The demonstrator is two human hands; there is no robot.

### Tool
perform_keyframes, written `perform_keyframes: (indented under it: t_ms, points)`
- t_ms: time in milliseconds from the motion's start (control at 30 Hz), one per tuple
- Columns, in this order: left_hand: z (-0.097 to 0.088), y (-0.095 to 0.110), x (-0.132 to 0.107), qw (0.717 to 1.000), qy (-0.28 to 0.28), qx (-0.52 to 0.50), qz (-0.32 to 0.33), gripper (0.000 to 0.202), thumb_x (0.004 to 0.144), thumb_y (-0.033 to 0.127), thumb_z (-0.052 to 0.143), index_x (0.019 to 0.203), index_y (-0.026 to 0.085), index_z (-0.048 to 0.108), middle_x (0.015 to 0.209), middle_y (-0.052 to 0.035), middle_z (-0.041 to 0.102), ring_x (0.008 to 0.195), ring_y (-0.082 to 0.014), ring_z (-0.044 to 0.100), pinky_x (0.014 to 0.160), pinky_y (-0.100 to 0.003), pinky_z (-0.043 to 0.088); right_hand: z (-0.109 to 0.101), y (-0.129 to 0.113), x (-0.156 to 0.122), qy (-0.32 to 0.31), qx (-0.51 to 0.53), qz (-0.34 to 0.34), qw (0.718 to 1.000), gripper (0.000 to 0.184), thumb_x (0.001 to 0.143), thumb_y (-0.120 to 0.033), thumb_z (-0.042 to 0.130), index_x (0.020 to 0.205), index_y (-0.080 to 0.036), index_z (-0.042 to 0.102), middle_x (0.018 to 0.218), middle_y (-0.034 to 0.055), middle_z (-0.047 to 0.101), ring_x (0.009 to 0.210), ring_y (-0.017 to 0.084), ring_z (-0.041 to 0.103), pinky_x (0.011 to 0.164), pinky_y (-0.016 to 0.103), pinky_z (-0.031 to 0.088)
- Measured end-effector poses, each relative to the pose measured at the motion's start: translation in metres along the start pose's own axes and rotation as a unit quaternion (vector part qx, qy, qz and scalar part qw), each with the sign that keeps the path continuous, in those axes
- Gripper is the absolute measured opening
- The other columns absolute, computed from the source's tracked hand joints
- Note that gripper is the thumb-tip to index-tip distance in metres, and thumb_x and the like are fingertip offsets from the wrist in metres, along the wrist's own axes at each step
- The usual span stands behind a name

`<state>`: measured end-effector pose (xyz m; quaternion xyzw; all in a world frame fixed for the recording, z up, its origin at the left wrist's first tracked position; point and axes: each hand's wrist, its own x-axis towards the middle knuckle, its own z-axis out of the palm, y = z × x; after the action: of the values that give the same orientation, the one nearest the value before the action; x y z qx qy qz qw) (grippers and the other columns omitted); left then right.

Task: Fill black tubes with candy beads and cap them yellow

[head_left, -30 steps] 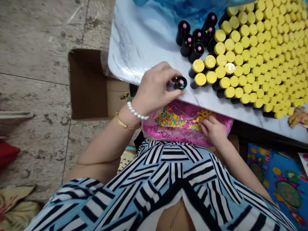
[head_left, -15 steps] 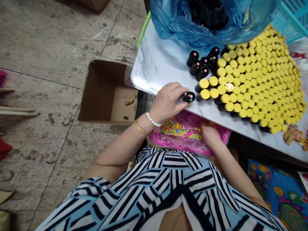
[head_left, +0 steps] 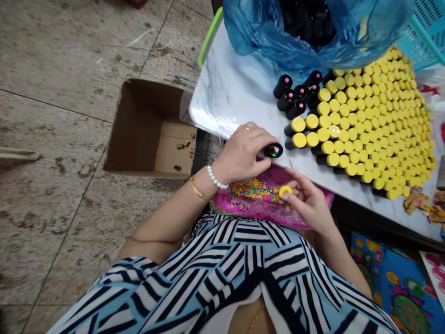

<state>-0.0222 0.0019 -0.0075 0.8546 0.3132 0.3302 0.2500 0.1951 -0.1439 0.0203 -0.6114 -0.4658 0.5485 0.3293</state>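
My left hand (head_left: 243, 153) grips a small black tube (head_left: 273, 150) at the table's near edge; coloured beads and a pink tip show in its open mouth. Between the thumb and fingers of my right hand (head_left: 306, 199) is a round yellow cap (head_left: 285, 191). Below both hands lies a pink bag (head_left: 239, 206) with multicoloured beads (head_left: 253, 189) in it. Several uncapped black tubes (head_left: 290, 96) stand on the table beyond my left hand. To their right, yellow-capped tubes (head_left: 368, 125) are packed upright in a wide block.
A blue plastic bag (head_left: 246, 32) full of black tubes sits at the table's far side, beside a turquoise basket (head_left: 426, 35). An open cardboard box (head_left: 139, 130) stands left of the white marbled table (head_left: 222, 93). Small wrappers (head_left: 417, 199) lie near the right edge.
My right hand has lifted from the pink bag and now shows a yellow cap in its fingers. My left hand still holds the black tube in about the same place.
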Motion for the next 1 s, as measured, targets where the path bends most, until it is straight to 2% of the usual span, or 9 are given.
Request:
perform_keyframes:
  t_ms: [100,167,333,500,633,767,900,1000]
  points:
    - [-0.003,-0.001,-0.003,1.0,-0.008,-0.007,0.014,0.033,0.08,0.018,0.062,0.111,0.019,0.071,0.104,-0.007,0.073,0.102,-0.0248,0.062,0.097,-0.042,0.046,0.006,-0.017,0.008,0.1,0.1,-0.009,0.99,0.032,0.086,-0.032,0.08,0.116,-0.027,0.072,0.083,-0.0017,0.069,0.059,0.01,0.059,0.048,0.02,0.045]
    - [-0.004,-0.001,-0.004,1.0,-0.001,-0.008,0.018,0.032,0.08,0.019,0.062,0.111,0.019,0.072,0.105,-0.007,0.073,0.102,-0.0245,0.061,0.097,-0.041,0.046,0.01,-0.022,0.02,0.131,0.116,-0.013,0.984,0.024,0.087,-0.033,0.079,0.109,-0.027,0.076,0.082,-0.0019,0.069,0.054,0.007,0.054,0.046,0.02,0.044]
    - [-0.004,-0.002,-0.005,1.0,0.003,-0.01,0.016,0.03,0.082,0.02,0.065,0.111,0.019,0.073,0.106,-0.0066,0.073,0.102,-0.0241,0.06,0.097,-0.04,0.046,0.028,-0.029,0.05,0.129,0.147,-0.028,0.98,0.031,0.082,-0.03,0.083,0.113,-0.029,0.077,0.081,-0.0035,0.067,0.055,0.006,0.057,0.051,0.02,0.05]
    - [-0.004,-0.004,-0.006,1.0,-0.004,-0.015,0.004,0.029,0.082,0.019,0.066,0.11,0.021,0.074,0.106,-0.0058,0.072,0.103,-0.0239,0.058,0.096,-0.039,0.045,0.046,-0.041,0.065,0.153,0.136,-0.05,0.978,0.021,0.083,-0.034,0.082,0.099,-0.023,0.073,0.066,-0.0051,0.065,0.048,0.007,0.055,0.043,0.019,0.046]
    - [-0.006,-0.002,-0.007,1.0,0.005,-0.006,-0.001,0.026,0.083,0.02,0.066,0.108,0.021,0.075,0.104,-0.0064,0.069,0.101,-0.0239,0.057,0.095,-0.038,0.045,0.049,-0.046,0.069,0.168,0.115,-0.055,0.978,0.02,0.085,-0.035,0.08,0.094,-0.021,0.069,0.062,-0.0058,0.065,0.045,0.008,0.055,0.043,0.02,0.049]
    - [-0.006,-0.001,-0.007,1.0,0.011,0.009,-0.006,0.023,0.083,0.021,0.067,0.104,0.02,0.077,0.099,-0.0066,0.067,0.096,-0.0234,0.056,0.089,-0.037,0.044,0.05,-0.045,0.069,0.148,0.117,-0.04,0.981,0.021,0.087,-0.036,0.078,0.095,-0.022,0.065,0.058,-0.0083,0.062,0.039,0.007,0.054,0.041,0.019,0.048]
    - [-0.006,-0.002,-0.006,1.0,0.004,0.023,-0.005,0.02,0.084,0.023,0.067,0.1,0.02,0.077,0.088,-0.0055,0.066,0.09,-0.0221,0.057,0.085,-0.036,0.044,0.051,-0.042,0.07,0.154,0.109,-0.055,0.981,0.023,0.087,-0.037,0.079,0.093,-0.022,0.062,0.053,-0.0105,0.06,0.037,0.007,0.053,0.041,0.018,0.047]
    - [-0.013,0.004,-0.007,1.0,-0.008,0.024,-0.007,0.017,0.085,0.022,0.065,0.098,0.02,0.077,0.078,-0.0033,0.067,0.083,-0.0201,0.059,0.083,-0.035,0.045,0.053,-0.039,0.07,0.155,0.104,-0.078,0.979,0.022,0.088,-0.037,0.078,0.093,-0.022,0.062,0.054,-0.0105,0.061,0.038,0.007,0.055,0.045,0.018,0.05]
